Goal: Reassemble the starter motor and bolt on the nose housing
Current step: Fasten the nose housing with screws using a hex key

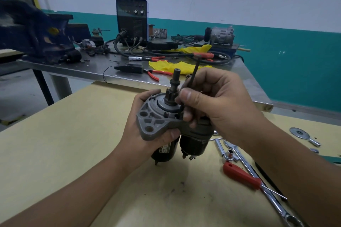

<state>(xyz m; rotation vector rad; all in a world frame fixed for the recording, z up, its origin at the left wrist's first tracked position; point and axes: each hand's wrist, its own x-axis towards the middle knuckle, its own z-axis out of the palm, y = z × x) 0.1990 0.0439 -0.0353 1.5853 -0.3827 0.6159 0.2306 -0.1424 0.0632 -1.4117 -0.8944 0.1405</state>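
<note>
The starter motor (193,140) is held upright above the yellow table (73,143), its pinion shaft (174,84) pointing up. My left hand (140,134) grips the grey nose housing (153,118) from the left, thumb under its flange. My right hand (212,101) pinches a thin black hex key (194,69) between thumb and fingers. The key's lower tip sits in a bolt hole on the housing face, just right of the pinion. A second bolt head (165,114) shows on the housing to the left of it.
To the right on the table lie a red-handled screwdriver (241,176), a chrome socket wrench (228,155), a long spanner (273,197) and a large washer (299,132). Behind stands a steel bench (88,68) with a blue vise (36,37), a welder (132,20), red pliers (154,75) and yellow cloth (166,66).
</note>
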